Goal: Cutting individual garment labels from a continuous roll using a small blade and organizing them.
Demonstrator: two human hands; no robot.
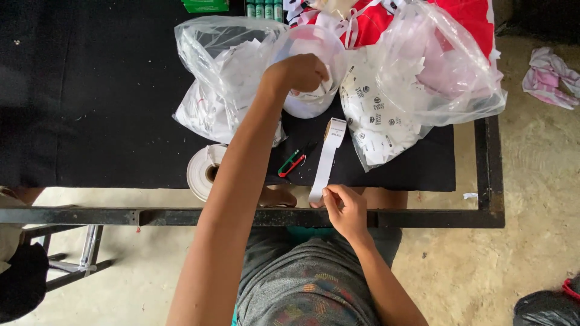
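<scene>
White label strip (324, 163) runs from a small roll end on the counter (103, 108) down to the near edge, and my right hand (344, 208) pinches its lower end between thumb and fingers just above the black metal frame (423, 218). My left hand (299, 73) reaches forward across the counter with its fingers closed down inside a translucent plastic tub (311, 66); what the fingers hold in there I cannot tell. The tub sits between two clear plastic bags: one on the left (220, 72) stuffed with white paper pieces, one on the right (417, 84) holding printed white labels. Small thread snips with red and green handles (292, 163) lie on the black counter just left of the strip. A bigger roll of white tape (204, 172) rests at the counter's near edge, partly under my left forearm. Red and white fabric (465, 15) is piled at the far side behind the bags.
</scene>
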